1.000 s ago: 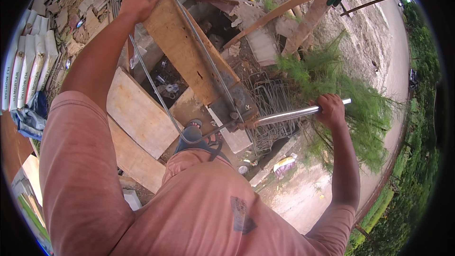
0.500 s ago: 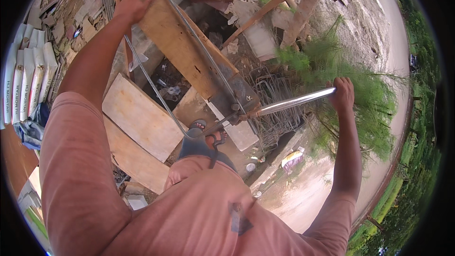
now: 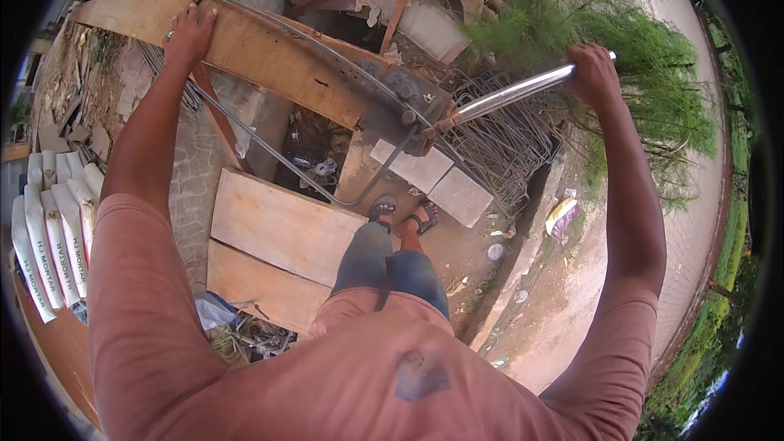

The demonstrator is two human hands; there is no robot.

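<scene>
My left hand (image 3: 189, 35) lies over a wooden board (image 3: 282, 73) near its far-left end, fingers stretched out across it and the bent steel rod (image 3: 278, 159). That rod forms an angular loop, with one side running along the board and a corner hanging nearer to me. On the board's right end sits a dark metal bending plate (image 3: 402, 91) with stubby pins, and the rod passes among them. My right hand (image 3: 594, 75) is wrapped round the far end of a shiny pipe lever (image 3: 514, 96), whose rusty end meets the plate. My left thumb is hidden.
A heap of bent rods (image 3: 502, 135) lies right of the plate, beside leafy branches (image 3: 645, 82). Pale blocks (image 3: 460, 194) and a wooden panel (image 3: 282, 220) are near my sandalled feet (image 3: 404, 214). Stacked white sacks (image 3: 53, 237) stand at left; a debris-filled pit (image 3: 314, 151) opens below the board.
The view has turned, so the board lies flatter across it. My right hand and the lever sit higher in the picture. My left hand still rests on the board.
</scene>
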